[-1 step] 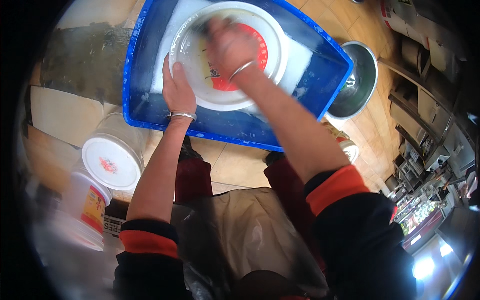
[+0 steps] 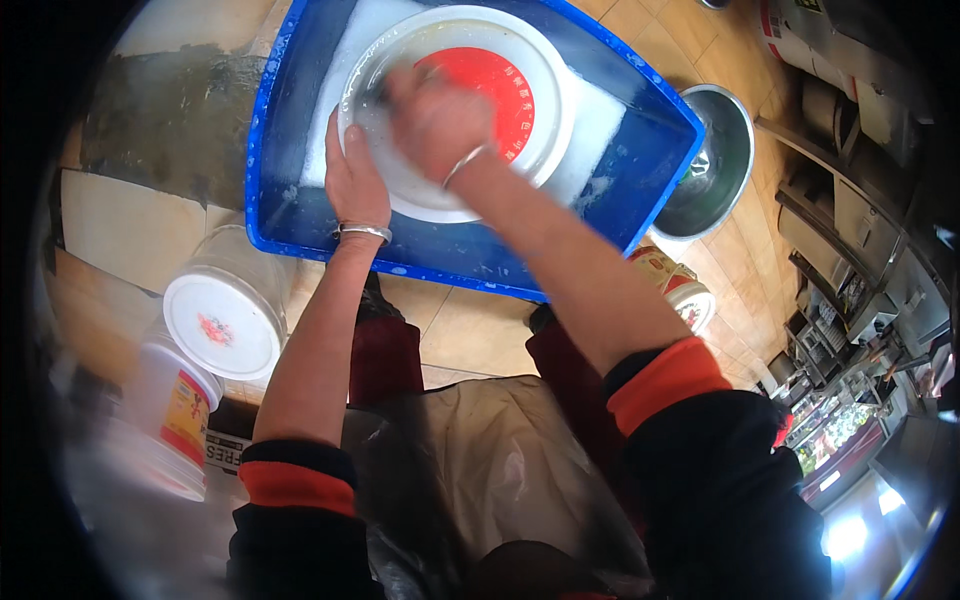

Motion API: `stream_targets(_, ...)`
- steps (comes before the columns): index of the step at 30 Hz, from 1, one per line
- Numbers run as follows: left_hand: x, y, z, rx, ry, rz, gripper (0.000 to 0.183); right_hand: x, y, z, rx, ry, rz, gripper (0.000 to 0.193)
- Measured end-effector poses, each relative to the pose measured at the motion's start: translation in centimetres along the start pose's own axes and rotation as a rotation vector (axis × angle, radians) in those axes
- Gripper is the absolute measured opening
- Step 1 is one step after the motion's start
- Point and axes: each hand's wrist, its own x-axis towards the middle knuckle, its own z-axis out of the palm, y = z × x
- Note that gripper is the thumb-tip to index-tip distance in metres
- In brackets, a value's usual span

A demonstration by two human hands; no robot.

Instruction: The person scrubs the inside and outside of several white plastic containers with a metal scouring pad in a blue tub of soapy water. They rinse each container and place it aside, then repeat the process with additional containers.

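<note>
A round white bucket lid [image 2: 558,110] with a red printed disc lies wet in a blue plastic tub [image 2: 460,280]. Its lower-left rim is held by my left hand [image 2: 357,180], thumb on the upper side and fingers along the outer edge. Over the left part of the lid, my right hand [image 2: 440,120] is blurred by motion, fingers bent down toward the surface. Something dark grey [image 2: 375,92] shows at its fingertips, too smeared to name. Beneath the lid is a flat white slab [image 2: 600,115], partly covered.
A metal basin [image 2: 735,150] stands right of the tub, with a lidded container [image 2: 690,300] below it. White-lidded buckets, one clear [image 2: 225,320] and one with a yellow-red label [image 2: 190,415], stand at left. Shelving [image 2: 850,200] lines the right side.
My right hand has shifted left and slightly down across the lid, baring more of the red disc's right side. My left hand keeps its place on the rim.
</note>
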Motion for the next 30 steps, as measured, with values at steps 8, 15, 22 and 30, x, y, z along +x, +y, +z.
stream_targets(8, -0.2, 1.1, -0.4, 0.015, -0.030, -0.042, 0.049, -8.2, 8.0, -5.7, -0.185, -0.497, -0.050, 0.023)
stream_targets(15, -0.1, -0.7, -0.4, 0.155, -0.029, 0.006, 0.047, 1.4, 3.3, -2.9, -0.093, -0.071, 0.072, 0.024)
stream_targets(22, -0.2, -1.4, -0.8, 0.166, -0.027, 0.063, 0.051, -0.4, -0.8, -1.0, 0.054, -0.261, -0.206, 0.020)
stream_targets(30, -0.3, 0.6, 0.5, 0.205, 0.039, -0.039, 0.051, -2.1, 9.0, -6.0, -0.167, -0.191, 0.311, 0.025)
